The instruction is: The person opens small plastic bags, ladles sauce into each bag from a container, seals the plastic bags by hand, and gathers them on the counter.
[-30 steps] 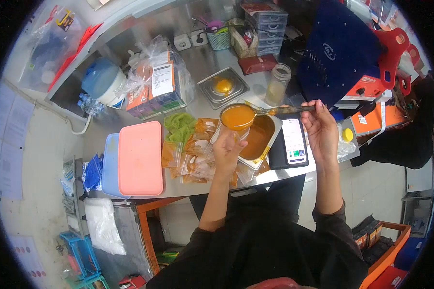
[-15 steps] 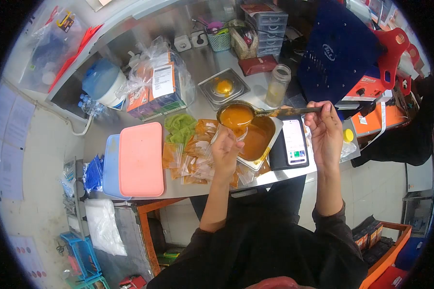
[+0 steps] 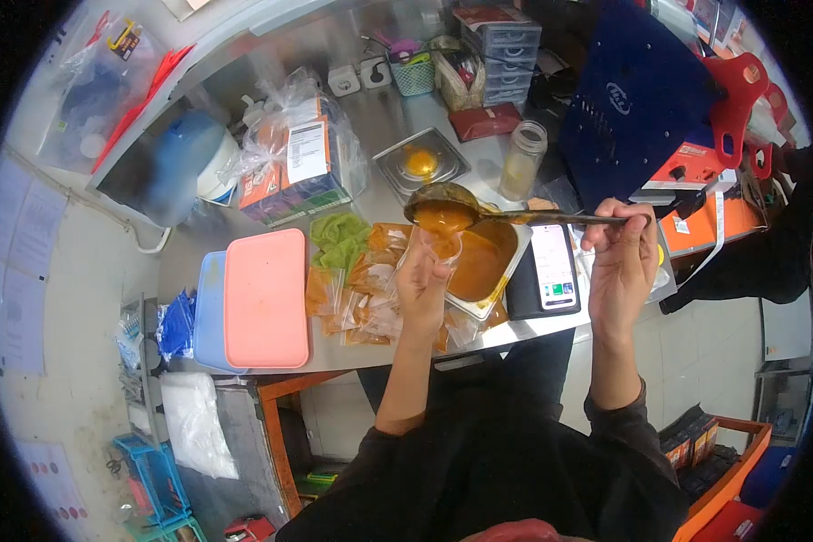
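Note:
My right hand (image 3: 621, 262) grips the long dark handle of a ladle (image 3: 443, 206), whose bowl is tilted and holds orange-brown sauce. My left hand (image 3: 422, 282) is closed around a small clear plastic bag (image 3: 443, 244) just below the ladle's bowl, and sauce runs toward the bag's mouth. Behind and right of the bag sits a metal container (image 3: 512, 262) of the same sauce. Several filled sauce bags (image 3: 366, 294) lie left of my left hand, beside a green cloth (image 3: 338, 240). A phone (image 3: 552, 266) rests on a dark case near my right hand.
A metal lid (image 3: 390, 167) with sauce on it and a glass jar (image 3: 523, 161) stand behind the container. Pink (image 3: 266, 298) and blue (image 3: 210, 312) lids lie at the left. A plastic-wrapped box (image 3: 303, 181) and a blue machine (image 3: 623, 108) stand farther back.
The ladle has tipped, and its sauce now runs down toward the bag. My right hand has moved slightly right and down and turned on the handle.

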A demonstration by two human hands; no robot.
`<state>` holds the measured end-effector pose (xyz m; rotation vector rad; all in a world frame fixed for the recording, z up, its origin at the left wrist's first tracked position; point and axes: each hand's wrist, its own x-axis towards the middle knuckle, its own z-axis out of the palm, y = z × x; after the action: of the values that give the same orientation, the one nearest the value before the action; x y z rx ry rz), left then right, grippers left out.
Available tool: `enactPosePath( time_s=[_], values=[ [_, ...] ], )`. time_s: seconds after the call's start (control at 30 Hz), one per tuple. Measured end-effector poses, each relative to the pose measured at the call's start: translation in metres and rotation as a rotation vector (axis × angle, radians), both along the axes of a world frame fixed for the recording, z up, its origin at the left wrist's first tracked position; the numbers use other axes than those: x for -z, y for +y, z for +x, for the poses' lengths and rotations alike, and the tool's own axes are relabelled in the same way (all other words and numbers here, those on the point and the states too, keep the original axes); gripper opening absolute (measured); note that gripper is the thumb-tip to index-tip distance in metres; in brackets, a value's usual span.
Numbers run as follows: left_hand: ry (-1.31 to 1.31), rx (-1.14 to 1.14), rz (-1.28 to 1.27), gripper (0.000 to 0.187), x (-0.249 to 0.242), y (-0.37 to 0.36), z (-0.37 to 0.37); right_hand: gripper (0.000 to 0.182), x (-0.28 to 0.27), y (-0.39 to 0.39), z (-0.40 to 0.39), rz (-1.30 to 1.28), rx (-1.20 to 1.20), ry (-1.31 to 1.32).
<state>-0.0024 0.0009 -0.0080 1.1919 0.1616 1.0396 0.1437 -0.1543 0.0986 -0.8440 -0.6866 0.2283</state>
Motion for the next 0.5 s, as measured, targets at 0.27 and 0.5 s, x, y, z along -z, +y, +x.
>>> enactPosePath(
  time_s=[0.27, 0.5],
  values=[
    [-0.025, -0.052, -0.005, 0.066, -0.008, -0.005, 0.003, 0.027, 0.007, -0.007, -0.005, 0.073, 0.051, -0.159],
    [0.026, -0.055, 0.056, 0.068, -0.002, 0.001, 0.003, 0.026, 0.013, -0.016, -0.012, 0.129, 0.089, -0.456]
  ],
)
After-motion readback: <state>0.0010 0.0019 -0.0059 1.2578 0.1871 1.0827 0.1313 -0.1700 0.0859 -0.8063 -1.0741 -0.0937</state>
